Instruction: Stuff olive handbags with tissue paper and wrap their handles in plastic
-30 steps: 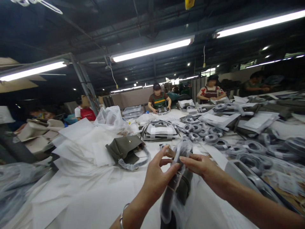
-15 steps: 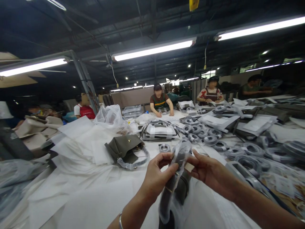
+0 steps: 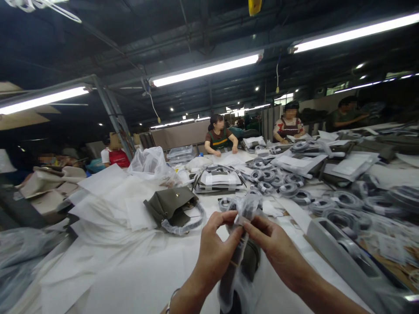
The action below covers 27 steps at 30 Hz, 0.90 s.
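A dark strap in clear plastic wrap (image 3: 229, 272) hangs between my hands at the lower middle of the view. My left hand (image 3: 218, 244) pinches its upper part from the left. From the right, my right hand (image 3: 273, 244) pinches the wrap at nearly the same spot, its fingertips close to the left ones. Behind the strap, a dark olive bag part (image 3: 251, 257) shows partly. An olive bag (image 3: 173, 203) with a plastic-wrapped handle lies on the table beyond my left hand.
White sheets (image 3: 131, 253) spread over the left side. Coiled, wrapped straps (image 3: 288, 189) and stacked flat bags (image 3: 218, 179) lie farther back. A grey tape dispenser (image 3: 343, 253) stands at right. Several people sit across the table, one person (image 3: 221, 139) in the middle.
My right hand has moved left onto the wrap, and the pale piece at its fingers no longer shows. The dispenser is more fully in view. The middle person's head has turned.
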Each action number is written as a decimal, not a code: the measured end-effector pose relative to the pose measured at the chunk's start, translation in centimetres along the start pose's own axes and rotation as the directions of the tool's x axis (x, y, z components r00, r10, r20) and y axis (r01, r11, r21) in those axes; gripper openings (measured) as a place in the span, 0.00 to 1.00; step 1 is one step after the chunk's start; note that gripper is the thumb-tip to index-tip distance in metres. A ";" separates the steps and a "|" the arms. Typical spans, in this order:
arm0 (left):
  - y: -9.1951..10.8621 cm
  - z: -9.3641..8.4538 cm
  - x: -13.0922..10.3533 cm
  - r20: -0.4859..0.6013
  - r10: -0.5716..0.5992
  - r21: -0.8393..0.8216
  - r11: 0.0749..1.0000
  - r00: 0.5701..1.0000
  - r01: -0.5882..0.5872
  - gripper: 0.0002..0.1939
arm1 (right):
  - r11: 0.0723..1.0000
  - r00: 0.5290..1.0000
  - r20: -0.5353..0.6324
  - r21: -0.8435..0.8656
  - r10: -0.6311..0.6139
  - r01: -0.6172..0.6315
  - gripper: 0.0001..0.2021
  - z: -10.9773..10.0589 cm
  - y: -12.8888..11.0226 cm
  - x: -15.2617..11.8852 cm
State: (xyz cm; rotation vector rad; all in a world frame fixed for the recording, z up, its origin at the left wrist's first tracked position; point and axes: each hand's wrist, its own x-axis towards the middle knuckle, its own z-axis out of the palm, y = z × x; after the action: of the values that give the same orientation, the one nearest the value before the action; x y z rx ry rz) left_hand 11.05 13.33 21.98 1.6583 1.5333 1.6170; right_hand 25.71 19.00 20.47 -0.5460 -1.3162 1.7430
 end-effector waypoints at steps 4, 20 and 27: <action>0.4 0.3 -0.4 -0.077 0.072 0.114 0.992 0.994 -0.063 0.11 | 0.996 0.999 -0.035 -0.075 -0.040 0.037 0.22 0.0 0.2 0.5; 0.1 1.9 -2.1 -0.012 0.427 0.742 0.610 0.904 -0.279 0.19 | 0.989 0.976 -0.174 -0.086 -0.132 0.119 0.19 1.2 2.9 0.6; -0.8 3.0 -3.5 0.047 0.458 0.837 0.468 0.888 -0.285 0.26 | 0.991 0.980 -0.165 -0.092 -0.108 0.093 0.19 0.6 3.1 0.5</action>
State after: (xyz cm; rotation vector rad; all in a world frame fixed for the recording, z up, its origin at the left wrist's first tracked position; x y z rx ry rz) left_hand 14.12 11.88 18.83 2.5467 2.4225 1.2817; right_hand 23.85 18.83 17.83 -0.6498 -1.2778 1.5291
